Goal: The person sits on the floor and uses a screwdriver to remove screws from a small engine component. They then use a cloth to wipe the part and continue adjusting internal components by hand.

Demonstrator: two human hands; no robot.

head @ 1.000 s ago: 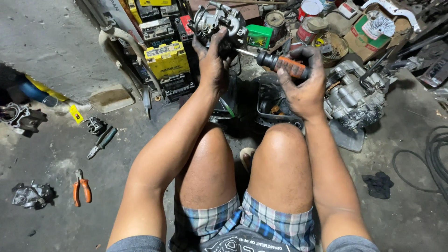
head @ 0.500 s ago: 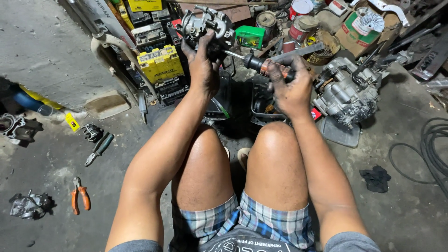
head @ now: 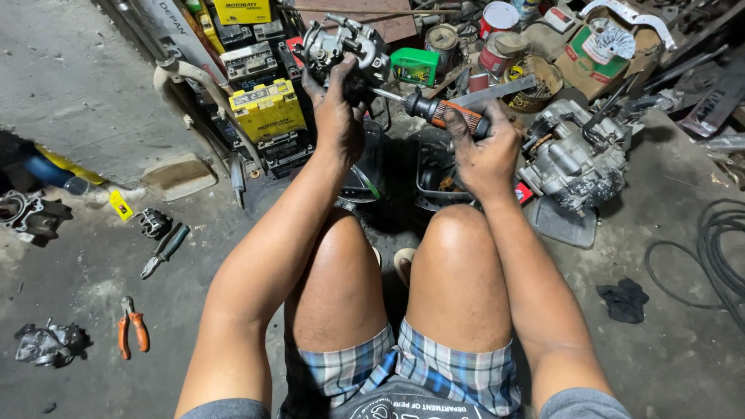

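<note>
My left hand (head: 338,112) grips a small grey metal carburettor (head: 341,46), held up in front of my knees. In my right hand (head: 485,151) is a screwdriver (head: 442,111) with an orange and black handle. Its shaft points left and its tip meets the side of the carburettor. Both hands are smeared with dark grease. Below them my bare knees stick out over plaid shorts.
A grey engine block (head: 574,159) sits right of my right hand. Yellow and black batteries (head: 268,112) are stacked at the left. Tins and boxes (head: 497,39) crowd the back. Orange-handled pliers (head: 132,334), another tool (head: 164,250) and metal parts (head: 46,345) lie on the concrete floor at left. Black cable (head: 718,256) coils at right.
Both hands stayed together on the carburettor and screwdriver. The screwdriver handle has tilted slightly and my right hand has shifted its grip on it.
</note>
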